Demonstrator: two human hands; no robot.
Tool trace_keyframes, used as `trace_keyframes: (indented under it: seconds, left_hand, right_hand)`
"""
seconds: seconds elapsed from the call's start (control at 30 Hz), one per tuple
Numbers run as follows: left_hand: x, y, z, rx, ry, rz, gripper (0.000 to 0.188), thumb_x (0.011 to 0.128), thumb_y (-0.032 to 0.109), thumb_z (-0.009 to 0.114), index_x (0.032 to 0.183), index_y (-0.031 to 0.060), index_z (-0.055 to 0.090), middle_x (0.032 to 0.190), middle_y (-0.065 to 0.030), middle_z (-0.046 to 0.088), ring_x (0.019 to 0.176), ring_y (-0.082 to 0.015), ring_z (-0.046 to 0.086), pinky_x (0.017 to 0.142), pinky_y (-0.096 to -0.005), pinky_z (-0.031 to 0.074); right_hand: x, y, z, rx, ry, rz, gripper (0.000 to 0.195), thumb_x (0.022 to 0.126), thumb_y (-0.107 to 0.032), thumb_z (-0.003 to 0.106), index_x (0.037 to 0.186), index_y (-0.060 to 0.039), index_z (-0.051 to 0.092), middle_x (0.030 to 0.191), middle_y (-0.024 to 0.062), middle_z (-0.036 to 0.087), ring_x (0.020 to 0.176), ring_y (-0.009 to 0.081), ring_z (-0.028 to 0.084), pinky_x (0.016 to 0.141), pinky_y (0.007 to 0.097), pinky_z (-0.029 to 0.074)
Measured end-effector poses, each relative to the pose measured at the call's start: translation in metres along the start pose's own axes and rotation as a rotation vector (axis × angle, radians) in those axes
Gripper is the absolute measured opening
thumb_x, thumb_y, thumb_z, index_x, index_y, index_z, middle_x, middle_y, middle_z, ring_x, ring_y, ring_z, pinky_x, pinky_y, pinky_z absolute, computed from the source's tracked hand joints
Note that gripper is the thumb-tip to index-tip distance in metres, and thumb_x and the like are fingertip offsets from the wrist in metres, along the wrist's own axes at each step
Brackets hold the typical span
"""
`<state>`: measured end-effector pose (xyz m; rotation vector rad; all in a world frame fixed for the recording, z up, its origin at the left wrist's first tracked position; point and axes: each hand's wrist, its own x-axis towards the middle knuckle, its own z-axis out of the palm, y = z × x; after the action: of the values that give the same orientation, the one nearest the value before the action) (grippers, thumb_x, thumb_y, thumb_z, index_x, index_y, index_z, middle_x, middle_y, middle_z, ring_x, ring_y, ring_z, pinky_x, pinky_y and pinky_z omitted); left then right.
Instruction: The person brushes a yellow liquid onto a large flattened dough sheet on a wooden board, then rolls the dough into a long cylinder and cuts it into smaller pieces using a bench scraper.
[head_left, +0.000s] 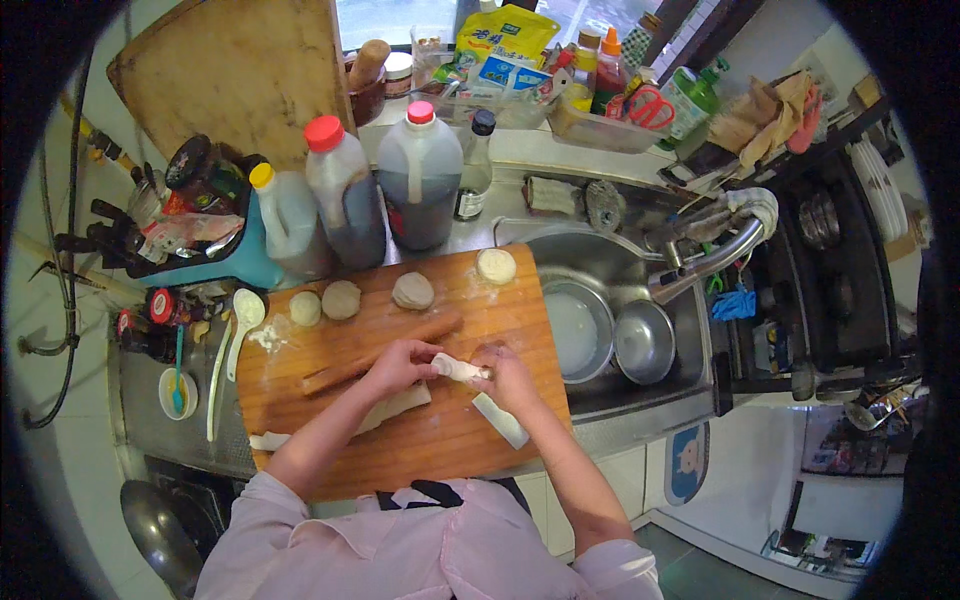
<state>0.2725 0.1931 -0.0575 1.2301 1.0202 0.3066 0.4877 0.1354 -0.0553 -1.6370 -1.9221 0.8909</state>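
Note:
A short piece of pale dough (456, 368) is held between my two hands above the wooden board (480, 457). The fingertips of my left hand (407, 367) pinch its left end. At its other end, my right hand (510, 381) grips it, with the fingers partly hidden. Behind my left hand a wooden rolling pin (337, 377) lies slantwise. A long flat dough strip (394, 409) passes under my left forearm, which covers part of it. Beside my right wrist rests a short cut dough strip (501, 421). Several round dough pieces (413, 291) sit along the board's far side.
Right of the board, a metal sink holds a basin of cloudy liquid (576, 330) and a smaller metal bowl (643, 341). Large plastic jugs (420, 184) stand behind the board. At left are a white spoon (247, 311), spilled flour (268, 339) and a small bowl (178, 393).

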Motion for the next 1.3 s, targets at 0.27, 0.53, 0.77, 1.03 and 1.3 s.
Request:
trace_keyframes:
  seconds: [0.27,0.53,0.77,1.03,1.3]
  left_hand:
    - [0.002,0.001,0.003,-0.205,0.026,-0.108,0.015,0.082,0.004,0.057,0.095,-0.0004,0.063,0.083,-0.0077,0.064,0.071,-0.0115,0.061,0.06,-0.0212,0.051]
    - [0.006,-0.003,0.009,-0.107,0.11,-0.036,0.006,0.079,0.002,0.055,0.078,-0.0016,0.06,0.076,-0.01,0.064,0.062,-0.0141,0.062,0.054,-0.0232,0.05]
    - [0.004,0.016,0.015,0.293,0.233,-0.116,0.024,0.072,0.021,0.067,0.063,-0.0001,0.059,0.059,-0.0109,0.062,0.052,-0.0139,0.061,0.052,-0.0287,0.049]
    - [0.003,0.021,0.015,0.289,0.24,-0.062,0.017,0.074,0.014,0.066,0.08,-0.0016,0.061,0.068,-0.008,0.062,0.056,-0.0135,0.06,0.051,-0.0279,0.05]
    - [0.004,-0.005,0.016,0.42,0.288,0.105,0.016,0.075,0.009,0.064,0.089,0.0009,0.063,0.075,-0.0096,0.063,0.067,-0.0181,0.062,0.058,-0.0305,0.05]
  right_hand:
    - [-0.008,0.0,-0.002,-0.03,0.054,-0.12,0.028,0.057,0.001,0.071,0.082,-0.0055,0.062,0.094,0.0125,0.055,0.1,0.0327,0.049,0.087,0.0383,0.041]
    - [-0.011,-0.005,0.0,-0.06,0.084,-0.146,0.027,0.058,0.003,0.068,0.083,-0.0054,0.063,0.099,0.0136,0.054,0.106,0.0337,0.047,0.092,0.0382,0.039]
    - [-0.015,-0.012,-0.002,-0.129,0.065,-0.166,0.019,0.061,0.0,0.064,0.079,-0.0057,0.063,0.098,0.0129,0.054,0.105,0.0316,0.048,0.09,0.0379,0.04]
    - [-0.021,-0.015,0.0,-0.179,0.181,-0.266,0.017,0.065,-0.004,0.061,0.082,-0.0046,0.063,0.098,0.0138,0.055,0.108,0.0293,0.048,0.09,0.0369,0.041]
    - [-0.03,0.011,0.008,0.261,0.25,0.189,0.024,0.08,-0.014,0.061,0.098,0.002,0.059,0.103,0.0163,0.057,0.094,0.0289,0.056,0.079,0.0333,0.046]
